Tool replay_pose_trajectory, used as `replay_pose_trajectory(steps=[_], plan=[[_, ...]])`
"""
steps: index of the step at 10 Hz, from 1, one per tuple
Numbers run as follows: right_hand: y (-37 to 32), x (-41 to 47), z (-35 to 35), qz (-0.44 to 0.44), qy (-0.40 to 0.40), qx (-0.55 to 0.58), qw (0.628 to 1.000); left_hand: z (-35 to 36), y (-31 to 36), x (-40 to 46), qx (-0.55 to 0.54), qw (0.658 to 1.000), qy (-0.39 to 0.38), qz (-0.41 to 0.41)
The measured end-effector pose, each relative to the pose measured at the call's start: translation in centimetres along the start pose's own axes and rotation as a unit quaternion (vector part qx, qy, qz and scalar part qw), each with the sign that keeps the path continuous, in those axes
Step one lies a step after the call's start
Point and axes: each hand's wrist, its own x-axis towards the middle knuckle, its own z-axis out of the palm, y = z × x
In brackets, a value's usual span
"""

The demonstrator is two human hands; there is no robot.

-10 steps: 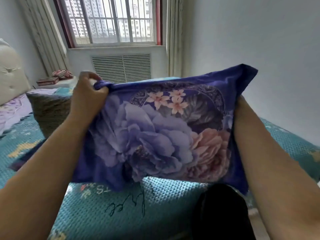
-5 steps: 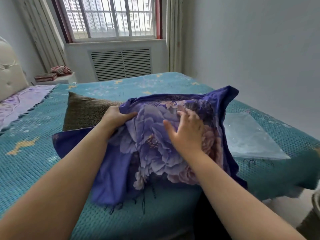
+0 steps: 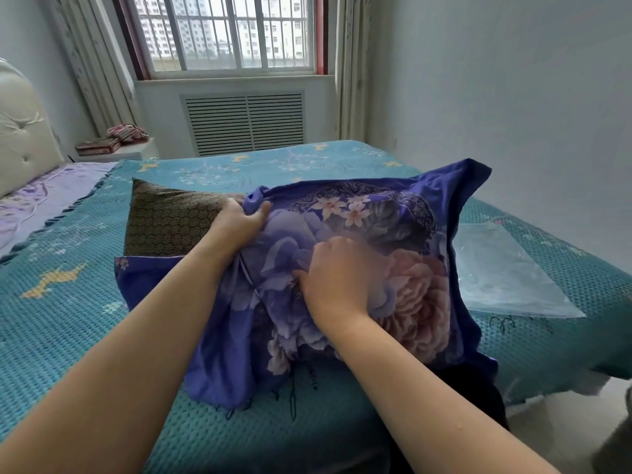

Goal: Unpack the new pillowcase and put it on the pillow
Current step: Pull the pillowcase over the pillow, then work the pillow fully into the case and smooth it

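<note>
A purple pillowcase (image 3: 403, 234) printed with large flowers covers the right part of a brown pillow (image 3: 171, 218) lying on the bed. The pillow's left end sticks out bare. My left hand (image 3: 239, 222) grips the bunched open edge of the pillowcase at its upper left. My right hand (image 3: 337, 280) presses on the pillowcase's front, fingers curled into the cloth. A loose purple flap (image 3: 147, 278) lies flat under the pillow's near left side.
The teal bedspread (image 3: 68, 319) covers the bed. An empty clear plastic bag (image 3: 502, 275) lies to the right of the pillow. A cream headboard (image 3: 20, 131) stands at far left, a nightstand (image 3: 119, 150) with small items behind. The bed's edge drops off at lower right.
The pillow in its case came down from held up in the air onto the bed. My right hand moved from the case's right side onto its front, and the case now reaches further left along the pillow.
</note>
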Motion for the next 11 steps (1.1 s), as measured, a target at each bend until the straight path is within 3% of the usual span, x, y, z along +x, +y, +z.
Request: replay_pose_trajectory(steps=[1,2,3,4,5,6,7,8,9,10,11], plan=[[-0.4,0.3,0.5,0.003,-0.006,-0.004,1.000,-0.5,-0.1,-0.2,0.061,0.996,-0.069,0.022],[-0.4,1.1,0.5,0.033,-0.071,0.159,0.984,-0.6,-0.2,-0.5,0.018,0.994,-0.108,0.019],[-4.5,1.4,-1.0,0.207,-0.284,0.627,0.696,0.2,0.5,-1.2,-0.052,0.985,-0.166,-0.013],[-10.2,-0.1,-0.8,0.311,-0.380,0.813,0.312,0.1,0.5,-1.2,-0.001,0.984,-0.175,-0.017],[-8.9,-0.9,0.2,0.257,-0.323,0.742,0.528,0.0,-1.3,-1.1,-0.037,0.980,-0.189,-0.045],[-3.8,-1.5,1.4,0.134,-0.060,0.530,0.835,1.5,-2.4,-0.9,-0.077,0.987,-0.136,-0.044],[-0.2,-3.0,1.9,0.106,-0.008,0.313,0.944,2.6,-2.2,-0.6,-0.071,0.995,-0.063,-0.006],[-0.1,-4.9,3.2,0.106,-0.106,0.157,0.976,3.1,-1.7,-0.6,-0.023,0.995,-0.075,0.052],[-1.3,-5.0,4.4,0.107,-0.140,0.122,0.977,2.9,-1.4,-0.4,0.116,0.986,-0.077,0.095],[-2.1,-4.8,4.8,0.086,-0.119,0.109,0.983,2.3,-1.4,-0.9,0.238,0.956,0.008,0.170],[-0.9,-3.6,5.0,0.068,-0.103,0.161,0.979,1.8,-1.5,-1.5,0.304,0.919,0.018,0.252]])
